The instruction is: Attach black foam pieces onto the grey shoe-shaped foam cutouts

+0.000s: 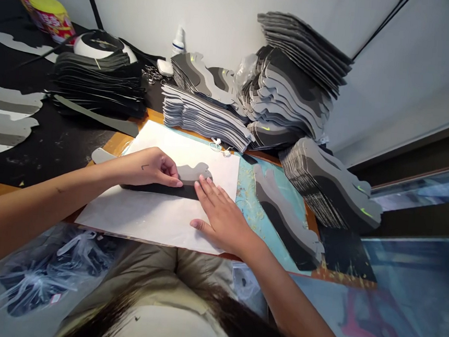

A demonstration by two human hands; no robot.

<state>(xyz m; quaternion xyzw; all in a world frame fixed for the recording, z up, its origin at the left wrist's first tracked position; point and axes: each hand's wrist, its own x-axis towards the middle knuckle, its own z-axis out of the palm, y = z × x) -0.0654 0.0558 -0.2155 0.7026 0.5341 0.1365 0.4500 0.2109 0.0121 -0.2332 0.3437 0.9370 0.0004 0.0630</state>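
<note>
A shoe upper piece (192,173), grey along its wavy top and black along its lower band, lies flat on a white sheet (137,218). My left hand (157,168) is closed over its left part, fingers curled and thumb against the surface near the seam; the palm side is hidden. On its right end rests my right hand (222,215), open and flat, with the fingertips touching the piece and the thumb apart on the sheet. Another layered upper piece (287,216) lies to the right on a blue mat (247,183).
Stacks of upper pieces stand behind (205,117) and at right (329,185), with a tall pile (294,85) at the back. A dark stack (98,81) and loose grey pieces (3,131) lie left. A white bottle (178,43) is by the wall; plastic bags (50,274) sit below.
</note>
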